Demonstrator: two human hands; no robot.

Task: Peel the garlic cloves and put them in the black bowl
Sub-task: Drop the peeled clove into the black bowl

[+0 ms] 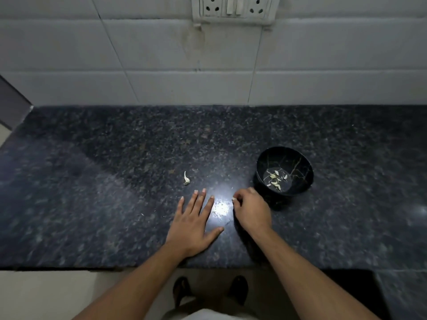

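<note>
Garlic cloves (276,179), pale and peeled, lie scattered on the bottom of the black bowl (300,188), which stands upright on the dark speckled granite counter (115,181) to the right of both hands. One more garlic piece (186,179), with a thin stalk pointing up from it, lies alone on the counter just beyond the left hand's fingertips, apart from them.

The left hand (193,227) rests palm down on the stone with its fingers straight and spread and the thumb stretched out to the right; it holds nothing. The right hand (250,210) is close beside the bowl's near left wall, its fingers curled under. A small pale bit (233,199) shows at its fingertips, possibly a clove or a scrap of skin pinched there, though the view is too blurred to tell which.

Between the two hands a bright reflection of light sits on the counter, with small pale flecks (220,209) scattered in it.

Behind the counter rises a wall of white tiles (161,54), with a white socket and switch plate (233,8) at the top. Below the counter edge the person's two dark shoes (182,289) stand on a light floor.
</note>
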